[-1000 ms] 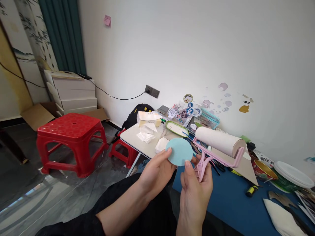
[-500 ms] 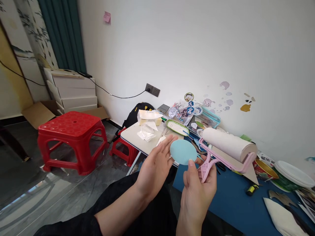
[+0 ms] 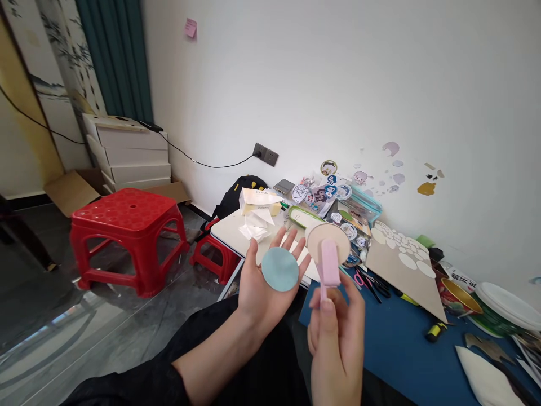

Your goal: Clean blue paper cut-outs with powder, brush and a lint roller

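Far left: teal curtain (image 3: 120, 56), white drawers (image 3: 131, 155), cardboard (image 3: 70, 192) on grey floor. Red stool (image 3: 129, 237) near left, well apart from hands; smaller red stool (image 3: 211, 256) under white table (image 3: 230, 231).

Left hand (image 3: 270, 282): palm up, fingers spread and flat. Blue disc (image 3: 280, 269) resting loose on palm, not pinched. Judged thin, light, slightly flexible, probably foam or card; liable to slide off a tilted palm. Best taken by the rim, thumb and forefinger.

Right hand (image 3: 338, 332): fingers curled and pressed together around pink handle of roller (image 3: 327, 248), just right of disc. Roller seen end-on, round tan end facing camera; drum length hidden. Judged light, rigid plastic frame; handle the sound grip.

Surface: blue mat (image 3: 401, 349) near right, flat; scissors (image 3: 372, 282), tan board (image 3: 399, 265) with white circles, gold bowl (image 3: 459, 287), white plate (image 3: 507, 304). Far: tissue box (image 3: 257, 200), stickers (image 3: 323, 192), white wall (image 3: 338, 84) with outlet (image 3: 265, 154).
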Action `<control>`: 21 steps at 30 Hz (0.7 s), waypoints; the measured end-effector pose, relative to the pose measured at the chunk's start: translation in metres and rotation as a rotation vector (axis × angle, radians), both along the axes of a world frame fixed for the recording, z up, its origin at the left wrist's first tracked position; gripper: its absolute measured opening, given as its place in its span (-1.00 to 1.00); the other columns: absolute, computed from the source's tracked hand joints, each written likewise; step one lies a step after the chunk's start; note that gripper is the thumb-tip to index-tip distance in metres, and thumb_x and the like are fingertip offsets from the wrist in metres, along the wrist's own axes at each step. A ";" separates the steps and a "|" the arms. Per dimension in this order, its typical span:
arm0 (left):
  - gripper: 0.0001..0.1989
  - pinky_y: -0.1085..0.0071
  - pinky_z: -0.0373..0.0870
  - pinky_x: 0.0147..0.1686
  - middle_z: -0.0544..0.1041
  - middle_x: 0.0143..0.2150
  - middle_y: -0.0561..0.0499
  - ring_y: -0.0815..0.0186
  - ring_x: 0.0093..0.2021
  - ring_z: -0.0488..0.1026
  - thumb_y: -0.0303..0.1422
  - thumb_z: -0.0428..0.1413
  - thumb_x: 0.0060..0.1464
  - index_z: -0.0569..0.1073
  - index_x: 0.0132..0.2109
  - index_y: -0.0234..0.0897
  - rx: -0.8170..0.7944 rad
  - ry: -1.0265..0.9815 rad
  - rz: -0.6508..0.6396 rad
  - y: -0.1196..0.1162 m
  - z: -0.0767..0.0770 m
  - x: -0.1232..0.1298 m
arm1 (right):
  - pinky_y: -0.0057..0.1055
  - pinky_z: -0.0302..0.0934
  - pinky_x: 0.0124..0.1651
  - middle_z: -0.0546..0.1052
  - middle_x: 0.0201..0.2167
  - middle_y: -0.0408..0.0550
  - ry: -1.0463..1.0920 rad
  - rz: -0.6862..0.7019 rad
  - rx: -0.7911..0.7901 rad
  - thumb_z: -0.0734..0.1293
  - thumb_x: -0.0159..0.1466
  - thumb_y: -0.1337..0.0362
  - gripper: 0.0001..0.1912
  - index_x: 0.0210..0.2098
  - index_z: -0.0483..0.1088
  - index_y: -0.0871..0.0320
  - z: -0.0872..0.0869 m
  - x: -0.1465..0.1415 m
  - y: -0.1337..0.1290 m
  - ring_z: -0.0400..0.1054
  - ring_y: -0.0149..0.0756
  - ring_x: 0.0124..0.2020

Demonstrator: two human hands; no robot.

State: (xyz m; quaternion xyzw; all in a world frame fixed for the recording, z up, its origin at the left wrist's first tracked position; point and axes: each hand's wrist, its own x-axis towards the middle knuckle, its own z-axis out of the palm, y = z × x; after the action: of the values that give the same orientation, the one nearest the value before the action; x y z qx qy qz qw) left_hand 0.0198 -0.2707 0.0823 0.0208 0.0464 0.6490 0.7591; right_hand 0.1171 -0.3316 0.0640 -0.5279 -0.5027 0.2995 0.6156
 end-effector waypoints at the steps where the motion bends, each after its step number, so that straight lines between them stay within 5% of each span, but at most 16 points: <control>1: -0.41 0.24 0.21 0.18 0.25 0.31 -0.04 0.16 0.30 0.16 0.01 -0.13 0.20 0.22 0.26 -0.19 0.018 -0.004 0.037 0.003 -0.001 -0.001 | -0.48 0.19 -0.52 0.47 -0.32 -0.04 -0.033 -0.048 -0.022 0.22 0.30 0.05 -0.47 0.22 0.16 0.06 0.000 0.002 -0.006 0.34 -0.35 -0.50; 5: -0.40 0.33 0.04 0.28 0.22 0.33 0.02 0.21 0.36 0.04 0.06 -0.18 0.20 0.30 0.22 -0.18 0.150 0.096 0.233 0.011 -0.010 -0.005 | -0.40 0.28 -0.45 0.53 -0.26 0.03 -0.273 -0.118 -0.052 0.24 0.29 0.09 -0.57 0.12 0.36 0.02 -0.008 -0.002 -0.022 0.43 -0.25 -0.46; 8: -0.36 0.33 -0.03 0.30 0.26 0.31 0.03 0.20 0.38 -0.03 0.09 -0.24 0.19 0.32 0.22 -0.17 0.263 0.230 0.311 0.013 -0.018 -0.003 | -0.34 0.36 -0.19 0.53 -0.07 0.04 -0.384 0.024 -0.003 0.20 0.32 0.12 -0.65 0.00 0.49 0.00 -0.011 -0.009 -0.016 0.45 -0.07 -0.09; 11: -0.30 0.24 -0.01 0.30 0.30 0.28 0.01 0.13 0.39 -0.06 0.14 -0.23 0.16 0.30 0.24 -0.17 0.288 0.359 0.347 0.017 -0.022 -0.004 | -0.33 0.31 0.05 0.46 0.08 -0.02 -0.400 0.195 0.016 0.16 0.35 0.19 -0.62 0.10 0.40 0.02 -0.009 -0.011 0.000 0.34 -0.14 0.10; 15: -0.21 0.22 -0.02 0.31 0.33 0.26 -0.04 0.08 0.39 -0.08 0.24 -0.22 0.05 0.36 0.20 -0.18 0.328 0.474 0.480 0.021 -0.022 -0.007 | -0.47 0.29 0.05 0.48 0.06 -0.04 -0.406 0.320 0.051 0.15 0.35 0.27 -0.62 0.09 0.41 0.09 -0.009 -0.008 0.007 0.37 -0.25 0.08; 21: -0.26 0.19 -0.13 0.34 0.28 0.29 0.04 0.08 0.40 -0.14 0.22 -0.18 0.06 0.40 0.16 -0.15 0.367 0.561 0.511 0.020 -0.020 -0.001 | -0.43 0.31 0.04 0.48 0.06 -0.06 -0.340 0.259 0.012 0.17 0.35 0.21 -0.62 0.13 0.36 0.03 -0.013 -0.004 0.006 0.38 -0.23 0.06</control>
State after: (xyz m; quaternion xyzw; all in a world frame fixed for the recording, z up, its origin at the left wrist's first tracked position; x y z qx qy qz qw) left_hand 0.0187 -0.2510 0.0626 0.3195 0.1386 0.7829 0.5155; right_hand 0.1134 -0.3251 0.0507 -0.4983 -0.6645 0.2799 0.4815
